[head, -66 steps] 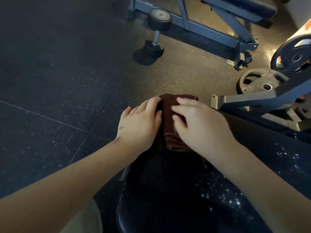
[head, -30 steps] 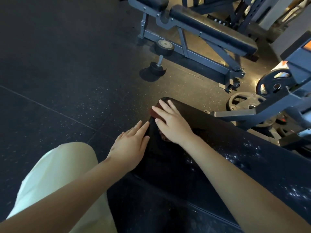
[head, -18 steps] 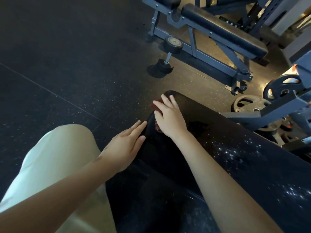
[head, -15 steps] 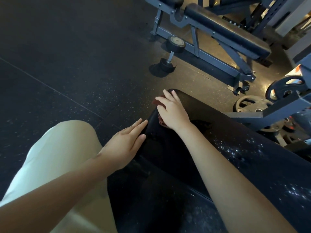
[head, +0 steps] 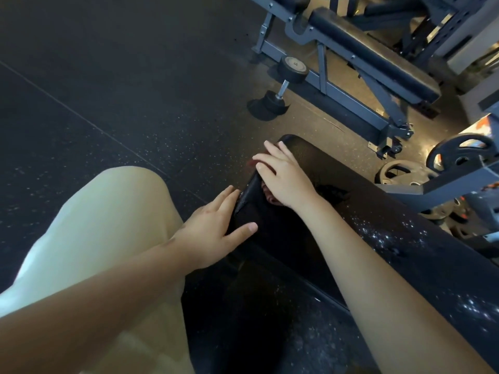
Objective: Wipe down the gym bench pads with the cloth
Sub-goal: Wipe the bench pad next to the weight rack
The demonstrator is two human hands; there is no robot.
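Fingers of the right hand lay spread and nearly straight, pressing flat on the cloth rather than curling round it. The cloth, dark red, sat at the far left corner of the bench pad, almost wholly covered by the palm (only a small fold showed below the heel of the hand and a sliver beyond the fingertips). The pad was black and long, running from that corner down toward the lower right, with pale speckles scattered over its right part.

The left hand rested loose and flat against the pad's near left edge, just beside the right hand but not touching it. Its fingers pointed along the side of the pad and its thumb lay on the top surface. It held nothing.

A leg in pale trousers filled the lower left, close against the bench. Dark speckled rubber floor spread beyond it. Farther off stood a second bench on a grey metal frame, with a dumbbell standing tilted on the floor just beside that frame. To the right, weight plates lay near a grey bar.
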